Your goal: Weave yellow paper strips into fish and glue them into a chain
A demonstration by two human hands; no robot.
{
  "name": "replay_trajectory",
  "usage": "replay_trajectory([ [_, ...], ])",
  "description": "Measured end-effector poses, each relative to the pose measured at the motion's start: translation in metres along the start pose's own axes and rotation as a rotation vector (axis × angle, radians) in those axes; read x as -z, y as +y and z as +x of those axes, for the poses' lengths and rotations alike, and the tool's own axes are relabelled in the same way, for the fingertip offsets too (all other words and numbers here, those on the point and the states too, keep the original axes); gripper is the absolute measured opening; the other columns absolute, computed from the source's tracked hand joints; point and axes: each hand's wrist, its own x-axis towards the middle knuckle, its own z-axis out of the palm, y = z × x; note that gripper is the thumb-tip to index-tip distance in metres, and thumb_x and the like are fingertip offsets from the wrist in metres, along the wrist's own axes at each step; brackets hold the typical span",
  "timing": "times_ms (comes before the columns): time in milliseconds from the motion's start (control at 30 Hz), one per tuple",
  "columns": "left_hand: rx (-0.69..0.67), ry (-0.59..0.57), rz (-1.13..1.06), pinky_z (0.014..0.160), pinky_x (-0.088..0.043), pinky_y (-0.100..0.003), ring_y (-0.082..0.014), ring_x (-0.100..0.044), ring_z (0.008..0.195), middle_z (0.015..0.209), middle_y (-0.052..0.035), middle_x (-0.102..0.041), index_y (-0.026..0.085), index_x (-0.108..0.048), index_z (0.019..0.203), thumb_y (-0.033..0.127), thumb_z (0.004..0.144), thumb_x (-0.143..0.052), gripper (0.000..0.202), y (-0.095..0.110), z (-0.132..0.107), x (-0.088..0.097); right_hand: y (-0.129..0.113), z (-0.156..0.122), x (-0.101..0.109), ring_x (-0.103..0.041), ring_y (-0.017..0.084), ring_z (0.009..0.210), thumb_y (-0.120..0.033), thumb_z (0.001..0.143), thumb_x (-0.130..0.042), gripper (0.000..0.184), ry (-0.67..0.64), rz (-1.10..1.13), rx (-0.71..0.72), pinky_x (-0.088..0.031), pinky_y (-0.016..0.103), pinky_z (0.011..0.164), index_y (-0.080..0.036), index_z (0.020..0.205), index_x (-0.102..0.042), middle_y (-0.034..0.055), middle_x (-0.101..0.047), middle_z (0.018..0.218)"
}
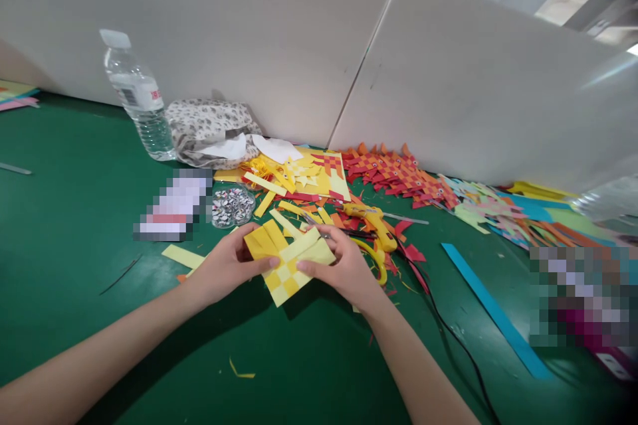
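Evenly held: a two-tone yellow woven paper piece (285, 277) between two hands

Both bare hands hold it up over the near middle of the green bench (169, 365). The left hand (232, 260) pinches the deeper yellow side, the right hand (346, 265) the paler side, each thumb flat on the front. The other fingers are mostly hidden behind, probably backing the paper. The thumbs sit either side of the checkered weave, likely so that the strips stay tight; loose pale ends stick out on the far side.

Just beyond the hands lie cut yellow and orange scraps, with a clear round dish of small black-and-white discs (232, 206) to the left. To the right, a yellow glue gun (371, 220) rests near the right hand, perhaps for easy reach, its black cord (451, 329) trailing towards the near edge. Farther back, red-and-orange woven paper pieces (393, 176) are heaped along the pale partition (448, 80), seemingly kept out of the working space. A clear plastic bottle with a white cap (137, 103) stands far left, and a flat blue strip (493, 309) lies well apart on the right.
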Motion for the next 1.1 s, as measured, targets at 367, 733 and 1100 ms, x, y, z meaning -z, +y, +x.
replay_trajectory([
  [367,0.012,-0.026,0.021,0.068,-0.051,-0.030,-0.0189,-0.064,0.081,0.091,-0.0023,-0.065,0.021,-0.050,0.094,0.037,0.067,-0.071,0.038,0.000,-0.001,0.000,-0.007,0.003,0.006,-0.065,0.018,0.085,-0.036,0.068,-0.070,0.044,0.340,0.002,0.218,-0.051,0.035,0.077,-0.022,0.106,-0.050,0.0032,-0.068,0.089],
  [733,0.032,-0.109,0.094,0.061,-0.048,-0.028,-0.0193,-0.062,0.075,0.080,-0.0002,-0.063,0.022,-0.050,0.094,0.040,0.065,-0.070,0.039,-0.001,-0.004,-0.003,-0.003,0.000,0.004,-0.065,0.017,0.077,-0.036,0.078,-0.060,0.022,0.344,-0.172,0.283,-0.051,0.030,0.067,-0.023,0.094,-0.056,0.0021,-0.067,0.081],
  [1100,0.026,-0.154,0.048,0.061,-0.045,-0.025,-0.0150,-0.059,0.069,0.076,0.0036,-0.060,0.022,-0.049,0.091,0.033,0.067,-0.070,0.033,-0.003,-0.005,-0.004,-0.002,-0.007,-0.006,-0.065,0.014,0.078,-0.028,0.078,-0.061,0.019,0.188,-0.384,0.361,-0.049,0.029,0.075,-0.026,0.097,-0.059,-0.0010,-0.068,0.082],
])
